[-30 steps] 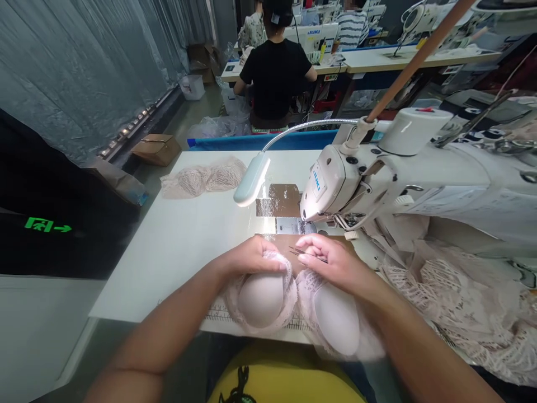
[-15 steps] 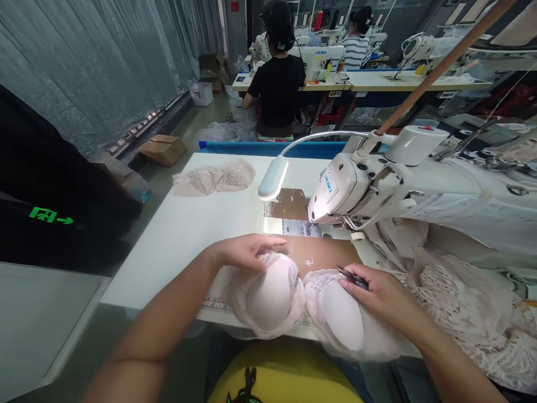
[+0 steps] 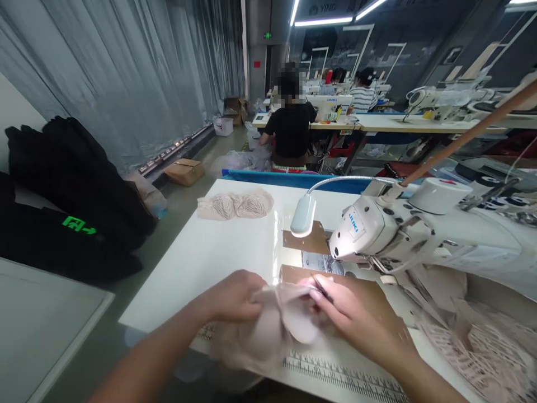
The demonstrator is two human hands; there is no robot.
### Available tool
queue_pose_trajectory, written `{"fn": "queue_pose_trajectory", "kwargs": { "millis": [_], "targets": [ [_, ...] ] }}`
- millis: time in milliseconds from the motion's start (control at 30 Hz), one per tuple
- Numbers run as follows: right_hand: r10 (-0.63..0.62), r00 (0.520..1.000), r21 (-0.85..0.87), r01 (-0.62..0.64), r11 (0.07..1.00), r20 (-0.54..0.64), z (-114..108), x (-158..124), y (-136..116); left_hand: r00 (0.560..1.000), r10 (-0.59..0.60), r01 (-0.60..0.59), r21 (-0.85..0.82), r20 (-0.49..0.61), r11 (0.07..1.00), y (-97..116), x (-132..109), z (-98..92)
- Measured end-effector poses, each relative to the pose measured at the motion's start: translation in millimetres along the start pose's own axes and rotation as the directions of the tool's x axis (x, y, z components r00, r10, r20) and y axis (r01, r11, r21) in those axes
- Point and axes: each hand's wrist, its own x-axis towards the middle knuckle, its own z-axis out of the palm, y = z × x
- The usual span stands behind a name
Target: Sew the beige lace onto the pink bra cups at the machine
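A pale pink lace bra point(image 3: 268, 330) is gathered between my hands at the front edge of the sewing table, blurred by motion. My left hand point(image 3: 241, 294) is closed on its left part, thumb over the fabric. With thumb and fingertips my right hand point(image 3: 335, 299) pinches the top edge on the other side. Small dark thread snips point(image 3: 322, 288) stay tucked in that same right hand. The white sewing machine point(image 3: 364, 229) stands just beyond, its needle area right of the metal plate point(image 3: 321, 262).
Another lace bra point(image 3: 235, 205) lies at the table's far left. A lamp point(image 3: 304, 215) hangs over the table. Beige lace pieces point(image 3: 482, 336) are heaped at right. Ruler markings point(image 3: 335, 375) run along the front edge. A person in black point(image 3: 289, 129) sits ahead.
The bra was spread flat with both cups facing up; now it is lifted and bunched. My hands have come closer together, and the left has closed on the fabric. The view has tilted upward.
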Motion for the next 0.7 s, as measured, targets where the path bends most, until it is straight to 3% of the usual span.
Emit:
{"fn": "queue_pose_trajectory", "kwargs": {
  "millis": [67, 100, 133, 200, 267, 300, 333, 367, 400, 433, 467, 567, 700],
  "targets": [
    [-0.192, 0.98, 0.03, 0.194, 0.981, -0.052, 10.7, 31.9, -15.3, 0.973, -0.005, 0.037, 0.133, -0.231, 0.99, -9.3, -8.1, -28.7],
    [-0.291, 0.949, 0.027, 0.296, 0.955, -0.125, 14.3, 50.3, -22.0, 0.932, 0.012, 0.07, 0.211, -0.362, 0.975, -14.4, -10.2, -45.9],
    [-0.403, 0.893, 0.009, 0.413, 0.911, -0.197, 16.6, 69.8, -28.1, 0.87, 0.045, 0.112, 0.286, -0.492, 0.952, -19.6, -10.8, -64.0],
    [-0.544, 0.78, -0.048, 0.559, 0.828, -0.31, 18.0, 110.0, -37.8, 0.688, 0.172, 0.209, 0.42, -0.705, 0.883, -31.7, -6.6, -99.7],
    [-0.581, 0.704, -0.05, 0.618, 0.785, -0.41, 18.2, 148.4, -42.4, 0.514, 0.308, 0.287, 0.499, -0.801, 0.817, -47.8, 5.0, -128.9],
    [-0.591, 0.695, -0.045, 0.631, 0.774, -0.409, 18.9, 165.7, -42.0, 0.462, 0.348, 0.308, 0.516, -0.815, 0.799, -57.8, 13.3, -139.2],
    [-0.587, 0.712, -0.056, 0.617, 0.785, -0.385, 20.6, 181.2, -39.4, 0.449, 0.35, 0.326, 0.515, -0.822, 0.793, -68.9, 22.8, -145.9],
    [-0.554, 0.762, -0.081, 0.563, 0.823, -0.336, 23.4, 194.3, -34.7, 0.479, 0.306, 0.351, 0.499, -0.823, 0.792, -81.0, 32.8, -149.1],
    [-0.501, 0.827, -0.117, 0.488, 0.865, -0.254, 27.2, 204.7, -28.2, 0.545, 0.211, 0.394, 0.47, -0.811, 0.79, -93.7, 43.0, -148.7],
    [-0.468, 0.859, -0.132, 0.449, 0.884, -0.21, 31.8, 212.0, -20.5, 0.619, 0.084, 0.448, 0.439, -0.781, 0.779, -106.3, 52.6, -145.3],
    [-0.437, 0.881, -0.147, 0.416, 0.898, -0.181, 36.5, 216.0, -12.4, 0.659, 0.022, 0.463, 0.428, -0.752, 0.776, -118.4, 61.2, -139.7],
    [-0.373, 0.921, -0.184, 0.35, 0.919, -0.115, 46.8, 206.3, 6.6, 0.732, -0.091, 0.474, 0.41, -0.675, 0.779, -146.4, 77.6, -118.6],
    [-0.359, 0.933, -0.201, 0.348, 0.916, -0.022, 38.2, 148.6, 8.0, 0.793, -0.17, 0.468, 0.406, -0.585, 0.785, -157.1, 78.9, -104.6]
  ]
}}
